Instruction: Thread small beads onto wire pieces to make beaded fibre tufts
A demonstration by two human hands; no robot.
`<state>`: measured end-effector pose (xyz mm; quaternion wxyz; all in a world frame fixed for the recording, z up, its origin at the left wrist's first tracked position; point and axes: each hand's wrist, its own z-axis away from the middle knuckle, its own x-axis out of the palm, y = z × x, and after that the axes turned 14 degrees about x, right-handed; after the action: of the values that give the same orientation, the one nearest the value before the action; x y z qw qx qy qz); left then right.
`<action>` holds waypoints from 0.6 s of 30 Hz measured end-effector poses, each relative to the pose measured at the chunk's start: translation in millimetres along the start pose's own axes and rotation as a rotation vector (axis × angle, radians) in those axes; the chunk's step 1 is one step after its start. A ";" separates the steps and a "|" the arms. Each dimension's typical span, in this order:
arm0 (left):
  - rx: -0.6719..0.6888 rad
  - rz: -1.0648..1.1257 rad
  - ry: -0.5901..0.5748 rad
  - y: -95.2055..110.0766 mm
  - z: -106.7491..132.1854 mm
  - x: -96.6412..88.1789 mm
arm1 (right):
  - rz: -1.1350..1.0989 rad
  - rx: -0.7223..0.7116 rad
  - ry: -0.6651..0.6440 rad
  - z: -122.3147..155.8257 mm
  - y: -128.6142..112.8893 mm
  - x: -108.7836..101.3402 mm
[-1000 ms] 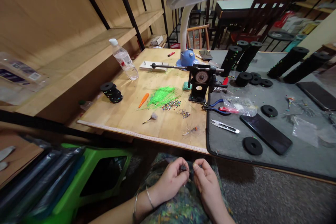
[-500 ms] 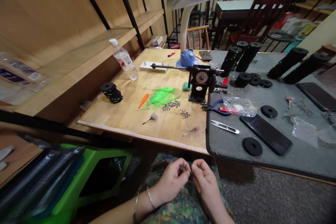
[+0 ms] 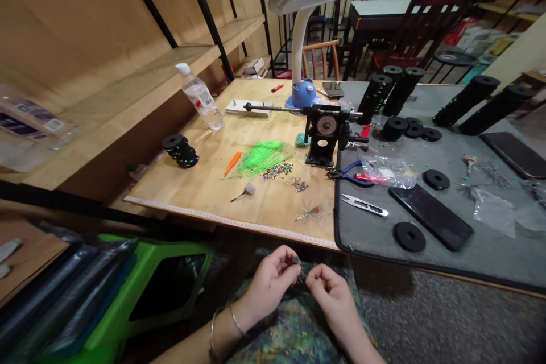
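Note:
Above my lap, my left hand (image 3: 273, 280) is closed, with a small dark grey piece (image 3: 295, 260) showing between thumb and fingertips. What that piece is cannot be made out. Just to its right, my right hand (image 3: 331, 291) is closed in a pinch; anything in it is too fine to tell. The two hands are a little apart, below the table's front edge. Closest to them on the wood lies a small bundle of thin wires with an orange part (image 3: 313, 210). Beyond are a pile of tiny coloured beads (image 3: 278, 170) and bright green strands (image 3: 262, 157).
A black hand-cranked winder (image 3: 323, 133) stands mid-table before a desk lamp (image 3: 303, 94). Blue-handled pliers (image 3: 350, 173), thread snips (image 3: 364, 205), black foam spools (image 3: 409, 236) and a phone (image 3: 431, 217) lie on the grey mat (image 3: 375, 244). A water bottle (image 3: 200, 96) leans at left.
My hands have moved apart, the left one up and leftward. The dark grey piece in my left fingers now shows more clearly. The table things stay put.

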<state>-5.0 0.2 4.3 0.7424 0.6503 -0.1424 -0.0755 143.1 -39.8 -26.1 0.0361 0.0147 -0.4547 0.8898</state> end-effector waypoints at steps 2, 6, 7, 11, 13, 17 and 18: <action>0.005 0.004 0.005 -0.9 -0.9 -0.1 | -0.017 -0.016 0.006 0.6 -0.6 0.6; 0.004 0.035 0.013 -5.5 -1.4 2.5 | -0.026 -0.031 0.013 2.7 -0.4 1.9; -0.002 0.048 0.023 -7.2 -1.2 3.5 | -0.013 -0.036 0.017 3.3 0.0 1.9; -0.063 0.115 0.104 -14.3 0.4 7.0 | 0.033 -0.047 0.046 4.6 1.9 0.8; -0.084 0.137 0.140 -17.0 0.9 8.3 | 0.051 -0.035 0.052 4.6 2.4 0.1; -0.083 0.143 0.204 -18.1 0.5 8.8 | 0.098 -0.012 0.059 4.1 2.3 -0.7; -0.074 0.144 0.215 -17.5 0.2 8.6 | 0.109 -0.010 0.063 4.0 2.0 -0.7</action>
<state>4.4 -5.1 -12.1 0.7803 0.6150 -0.1052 0.0428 143.5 -44.3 -25.4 0.0017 -0.0381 -0.4577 0.8883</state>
